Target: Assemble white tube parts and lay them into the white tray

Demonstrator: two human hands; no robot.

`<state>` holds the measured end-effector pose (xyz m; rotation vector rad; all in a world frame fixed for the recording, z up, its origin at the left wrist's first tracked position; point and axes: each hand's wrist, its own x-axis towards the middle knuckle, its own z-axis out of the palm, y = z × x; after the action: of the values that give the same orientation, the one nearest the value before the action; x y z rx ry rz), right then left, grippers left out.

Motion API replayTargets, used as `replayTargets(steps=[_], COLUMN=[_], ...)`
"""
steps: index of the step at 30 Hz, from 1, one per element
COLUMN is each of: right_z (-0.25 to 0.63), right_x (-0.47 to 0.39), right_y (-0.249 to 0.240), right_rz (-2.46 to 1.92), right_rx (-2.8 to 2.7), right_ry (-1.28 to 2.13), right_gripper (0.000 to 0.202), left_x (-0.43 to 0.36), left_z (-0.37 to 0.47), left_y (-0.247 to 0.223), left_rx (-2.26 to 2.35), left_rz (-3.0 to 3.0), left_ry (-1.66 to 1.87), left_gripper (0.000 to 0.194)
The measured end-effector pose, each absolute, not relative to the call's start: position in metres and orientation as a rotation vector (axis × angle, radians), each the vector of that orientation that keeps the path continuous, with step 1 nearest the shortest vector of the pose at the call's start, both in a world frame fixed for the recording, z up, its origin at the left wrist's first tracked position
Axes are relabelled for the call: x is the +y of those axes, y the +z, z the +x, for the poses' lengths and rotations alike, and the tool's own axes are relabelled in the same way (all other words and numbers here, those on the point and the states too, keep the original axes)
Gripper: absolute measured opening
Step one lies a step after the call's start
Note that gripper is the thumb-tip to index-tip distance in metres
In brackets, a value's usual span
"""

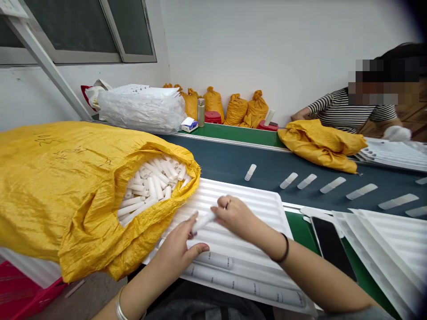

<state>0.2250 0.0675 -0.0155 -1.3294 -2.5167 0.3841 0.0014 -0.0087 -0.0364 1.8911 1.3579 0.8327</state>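
My right hand pinches one end of a white plastic tube between thumb and fingers, slightly blurred. At the tube's other end is my left hand, thumb spread away and fingertips against or just beside it; which of the two I cannot tell. Both hands are over a white ridged tray. Printed tubes lie end to end in the grooves nearest me. To the left, a big yellow woven sack gapes open, full of loose white tubes.
Several tubes lie spaced along the dark conveyor belt. A phone and stacked white trays are at right. Across the belt, a person in a striped top sits behind a folded yellow sack. A plastic-wrapped stack stands behind.
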Motion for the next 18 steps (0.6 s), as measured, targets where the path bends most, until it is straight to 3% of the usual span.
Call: replayTargets(steps=[3,9,14,18], right_z=[0.229,0.259,0.269,0.254], right_x=[0.135,0.217,0.205,0.138], right_y=[-0.021,-0.039,-0.026,-0.008], right_rz=[-1.745,-2.228,-2.35,-2.125], right_rx=[-2.316,-2.082,-2.092,-2.317], right_ry=[0.297,0.462,0.511,0.562], right_gripper=[0.025,0.027,0.032,0.033], left_x=[-0.006,0.033,0.102,0.132], left_z=[-0.022,-0.079,-0.114,-0.123], left_y=[-0.034,-0.01,-0.025,-0.046], left_rx=[1.514,1.882,2.001,1.824], left_rz=[1.875,2.244,2.503,2.603], left_ry=[0.955,0.826,0.398,0.233], left_gripper=[0.068,0.037,0.034,0.039])
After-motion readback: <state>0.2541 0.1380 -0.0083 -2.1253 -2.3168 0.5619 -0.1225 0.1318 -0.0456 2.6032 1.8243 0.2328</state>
